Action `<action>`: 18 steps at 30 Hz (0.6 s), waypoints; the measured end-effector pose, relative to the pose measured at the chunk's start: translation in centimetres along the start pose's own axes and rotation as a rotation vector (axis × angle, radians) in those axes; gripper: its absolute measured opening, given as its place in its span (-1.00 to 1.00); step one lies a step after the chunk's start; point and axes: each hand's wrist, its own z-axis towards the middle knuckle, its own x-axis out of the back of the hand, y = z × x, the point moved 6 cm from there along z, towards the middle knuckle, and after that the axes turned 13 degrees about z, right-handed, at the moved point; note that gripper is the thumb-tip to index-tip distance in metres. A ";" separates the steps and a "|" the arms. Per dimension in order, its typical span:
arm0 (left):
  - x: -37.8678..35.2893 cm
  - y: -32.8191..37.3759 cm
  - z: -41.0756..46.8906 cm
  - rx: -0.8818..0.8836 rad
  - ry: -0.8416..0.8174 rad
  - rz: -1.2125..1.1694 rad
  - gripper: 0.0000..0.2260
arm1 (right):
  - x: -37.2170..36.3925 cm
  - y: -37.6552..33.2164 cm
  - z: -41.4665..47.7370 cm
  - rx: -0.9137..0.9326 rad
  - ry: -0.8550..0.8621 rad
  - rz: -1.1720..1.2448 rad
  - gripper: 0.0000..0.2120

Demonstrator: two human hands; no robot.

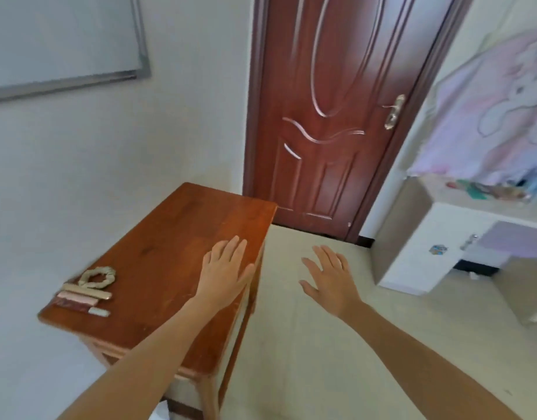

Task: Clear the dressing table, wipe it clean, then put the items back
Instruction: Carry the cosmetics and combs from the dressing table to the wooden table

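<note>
Wooden dressing table [158, 253] against the wall, left of frame. The items sit bunched at its near-left corner: a beige scrunchie [97, 277], then three slim stick-shaped things side by side, a tan one [88, 291], a pink one [76, 298] and a dark red one with a white end [79, 307]. What they are exactly is too blurred to tell. The scrunchie touches the tan stick.

Left hand [226, 269] is flat, fingers straight and together, holding nothing, over the table's right side near the edge; can't tell if the palm touches the wood. Right hand [329, 275] is spread, empty, over the floor [306, 344], off the table. No cloth in view.

Can't judge the stage: the items may be awaiting clearing or already put back.

Risks:
- The sticks lie close to the table's corner edge; a careless sweep or grab from the left hand could push them off onto the floor.
- They look round, so they'd likely roll if nudged.
- Grabbing the scrunchie alone may drag the tan stick with it.
- Wiping around the items would leave that corner dirty.
</note>
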 end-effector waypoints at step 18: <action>4.1 46.7 -3.8 -0.502 0.244 -0.220 -0.62 | 13.7 32.0 -35.3 -0.454 0.264 -0.173 -0.59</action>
